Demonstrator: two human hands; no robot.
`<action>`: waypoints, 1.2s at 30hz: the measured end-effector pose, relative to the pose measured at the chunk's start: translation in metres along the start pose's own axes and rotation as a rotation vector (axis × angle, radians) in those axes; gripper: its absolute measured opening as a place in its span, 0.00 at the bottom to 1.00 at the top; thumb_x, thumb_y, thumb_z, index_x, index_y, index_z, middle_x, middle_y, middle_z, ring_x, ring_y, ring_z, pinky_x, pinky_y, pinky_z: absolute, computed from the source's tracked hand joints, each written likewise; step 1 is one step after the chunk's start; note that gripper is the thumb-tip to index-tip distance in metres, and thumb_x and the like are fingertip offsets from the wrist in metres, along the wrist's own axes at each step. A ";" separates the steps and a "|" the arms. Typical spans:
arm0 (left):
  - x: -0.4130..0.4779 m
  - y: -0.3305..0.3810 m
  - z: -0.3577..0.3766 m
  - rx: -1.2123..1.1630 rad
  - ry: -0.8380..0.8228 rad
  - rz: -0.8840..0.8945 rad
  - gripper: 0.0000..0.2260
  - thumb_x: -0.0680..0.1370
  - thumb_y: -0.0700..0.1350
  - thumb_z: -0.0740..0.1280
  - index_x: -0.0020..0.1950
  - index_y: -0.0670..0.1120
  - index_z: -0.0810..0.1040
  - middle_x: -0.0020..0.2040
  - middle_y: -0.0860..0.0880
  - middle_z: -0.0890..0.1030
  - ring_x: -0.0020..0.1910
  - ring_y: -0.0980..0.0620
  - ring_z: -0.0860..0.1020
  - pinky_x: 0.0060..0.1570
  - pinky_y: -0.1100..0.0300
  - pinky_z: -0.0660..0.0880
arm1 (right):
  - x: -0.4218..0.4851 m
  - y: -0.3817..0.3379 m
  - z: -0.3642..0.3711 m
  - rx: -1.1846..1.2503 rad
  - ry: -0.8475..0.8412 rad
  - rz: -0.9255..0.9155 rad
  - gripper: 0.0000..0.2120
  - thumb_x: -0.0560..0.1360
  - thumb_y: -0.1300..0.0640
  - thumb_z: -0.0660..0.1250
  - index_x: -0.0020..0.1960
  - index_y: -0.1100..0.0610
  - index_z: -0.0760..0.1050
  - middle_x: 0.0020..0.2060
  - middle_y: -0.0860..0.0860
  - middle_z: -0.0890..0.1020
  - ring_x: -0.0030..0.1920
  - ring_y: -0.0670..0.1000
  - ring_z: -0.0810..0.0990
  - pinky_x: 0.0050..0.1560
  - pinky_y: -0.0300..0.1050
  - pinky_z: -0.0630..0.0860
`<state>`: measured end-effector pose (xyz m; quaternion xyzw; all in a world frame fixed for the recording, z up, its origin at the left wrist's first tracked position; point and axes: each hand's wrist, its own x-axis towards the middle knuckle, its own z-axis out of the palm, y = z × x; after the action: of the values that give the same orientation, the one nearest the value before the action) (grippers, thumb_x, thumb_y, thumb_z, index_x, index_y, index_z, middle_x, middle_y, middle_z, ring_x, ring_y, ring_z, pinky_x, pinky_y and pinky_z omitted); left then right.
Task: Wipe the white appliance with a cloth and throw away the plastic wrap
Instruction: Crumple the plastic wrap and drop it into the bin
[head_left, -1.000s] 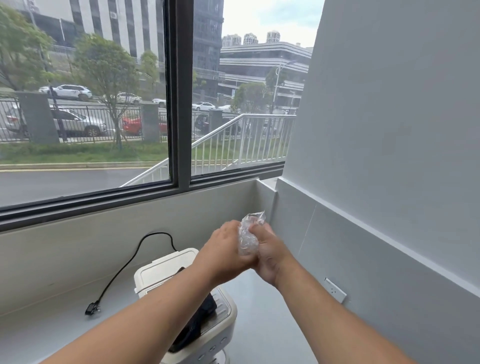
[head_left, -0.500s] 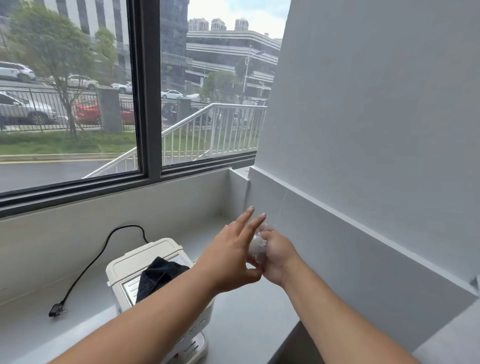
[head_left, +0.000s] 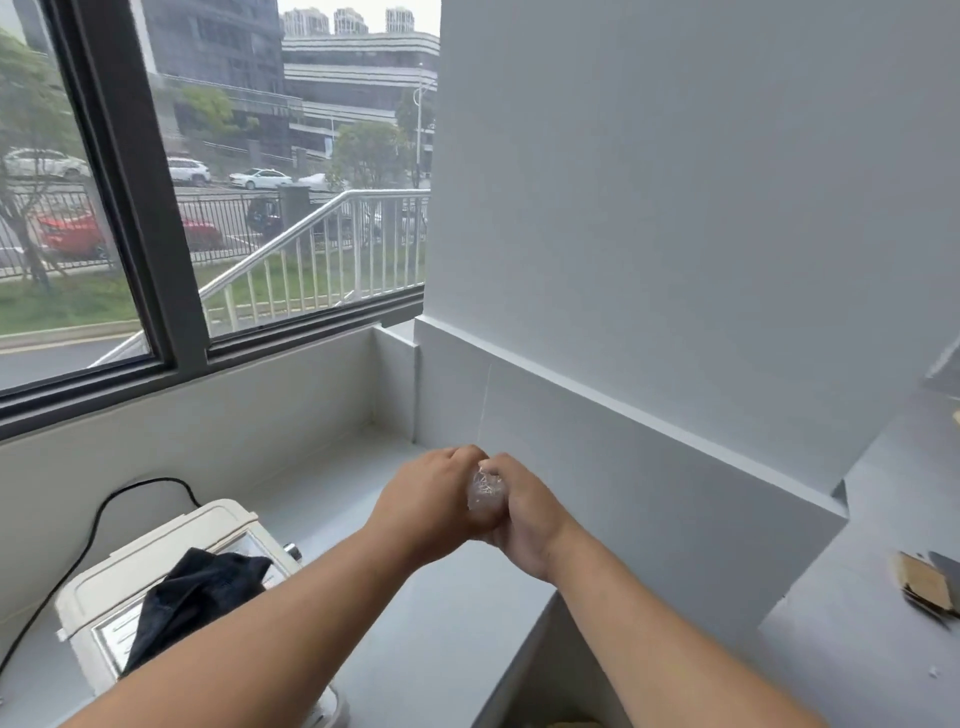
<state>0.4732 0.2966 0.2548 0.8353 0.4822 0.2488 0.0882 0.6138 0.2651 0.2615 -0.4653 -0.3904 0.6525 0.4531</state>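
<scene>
Left hand (head_left: 428, 501) and right hand (head_left: 527, 522), fingers curled, squeeze the balled plastic wrap (head_left: 485, 491) between them, above and right of the white appliance (head_left: 171, 551). A dark cloth (head_left: 197, 587) lies on the appliance. Risk: if the grip loosens, the springy film may unfurl and drop onto the tabletop (head_left: 441, 623) right of the appliance.

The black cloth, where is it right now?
Head view, lower left: the crumpled black cloth lies draped on the white boxy appliance, on the grey counter.
</scene>
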 end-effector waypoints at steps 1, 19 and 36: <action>0.005 0.006 0.006 -0.016 0.005 0.002 0.19 0.70 0.64 0.69 0.56 0.57 0.75 0.51 0.57 0.81 0.52 0.53 0.79 0.44 0.54 0.75 | -0.002 -0.002 -0.009 0.005 -0.014 -0.003 0.23 0.77 0.51 0.61 0.65 0.64 0.79 0.52 0.59 0.83 0.52 0.57 0.81 0.55 0.53 0.80; 0.090 0.095 0.139 -0.310 -0.234 0.036 0.36 0.67 0.72 0.70 0.71 0.63 0.65 0.70 0.59 0.71 0.65 0.55 0.74 0.55 0.59 0.73 | -0.005 -0.008 -0.194 -0.259 0.422 -0.109 0.19 0.73 0.54 0.77 0.60 0.48 0.75 0.53 0.53 0.84 0.43 0.47 0.86 0.46 0.45 0.83; 0.050 0.053 0.264 0.073 -0.497 0.077 0.45 0.70 0.71 0.64 0.80 0.70 0.41 0.86 0.51 0.52 0.82 0.44 0.58 0.79 0.42 0.58 | 0.009 0.106 -0.275 -0.915 0.558 0.142 0.18 0.73 0.47 0.72 0.56 0.38 0.66 0.45 0.42 0.79 0.39 0.42 0.77 0.29 0.36 0.66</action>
<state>0.6663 0.3353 0.0649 0.8912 0.4222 0.0216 0.1644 0.8523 0.2675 0.0880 -0.7961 -0.4670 0.2965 0.2453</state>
